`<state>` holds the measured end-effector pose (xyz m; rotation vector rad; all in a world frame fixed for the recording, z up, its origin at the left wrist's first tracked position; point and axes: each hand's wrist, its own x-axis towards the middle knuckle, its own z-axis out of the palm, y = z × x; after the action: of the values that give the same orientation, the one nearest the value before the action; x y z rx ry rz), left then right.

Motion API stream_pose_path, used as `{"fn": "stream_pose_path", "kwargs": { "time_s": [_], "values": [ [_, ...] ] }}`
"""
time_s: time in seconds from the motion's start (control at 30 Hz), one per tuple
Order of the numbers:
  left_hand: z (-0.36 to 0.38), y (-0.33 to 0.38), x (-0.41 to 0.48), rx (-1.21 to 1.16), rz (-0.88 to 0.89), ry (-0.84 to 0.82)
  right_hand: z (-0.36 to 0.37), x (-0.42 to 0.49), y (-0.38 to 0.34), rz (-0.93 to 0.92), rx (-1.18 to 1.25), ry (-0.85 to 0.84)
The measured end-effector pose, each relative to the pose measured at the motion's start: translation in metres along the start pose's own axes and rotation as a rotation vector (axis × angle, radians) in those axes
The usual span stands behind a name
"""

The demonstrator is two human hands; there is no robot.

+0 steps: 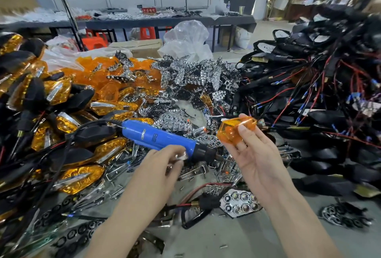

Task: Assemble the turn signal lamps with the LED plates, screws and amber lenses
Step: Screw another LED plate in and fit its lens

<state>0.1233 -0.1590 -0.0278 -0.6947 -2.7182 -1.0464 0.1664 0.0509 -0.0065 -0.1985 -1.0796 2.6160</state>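
Left hand [165, 162]: fingers curled at the black collar of the blue electric screwdriver [156, 136]; whether they truly grip it cannot be told.
Right hand [253, 154]: raised, pinching one amber lens [237, 131] between thumb and fingertips.
Worktop [237, 237]: an LED plate [241, 202] on a black lamp housing [206, 202] lies between the forearms, loose screws [224, 175] just beyond.
Piles: finished lamps [41, 103] left; spare lenses [99, 72] and chrome plates [195, 76] behind; wired housings [319, 92] right.
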Motion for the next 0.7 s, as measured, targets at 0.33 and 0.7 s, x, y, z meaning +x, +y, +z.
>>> {"fn": "stream_pose_path", "kwargs": {
  "time_s": [0.33, 0.7],
  "values": [
    [-0.013, 0.016, 0.002, -0.651, -0.174, 0.002, 0.002, -0.001, 0.005, -0.026, -0.191, -0.025],
    [-0.009, 0.032, 0.003, -1.320, -0.226, 0.101, 0.019, -0.015, 0.022, -0.135, -0.335, -0.191]
  ]
}}
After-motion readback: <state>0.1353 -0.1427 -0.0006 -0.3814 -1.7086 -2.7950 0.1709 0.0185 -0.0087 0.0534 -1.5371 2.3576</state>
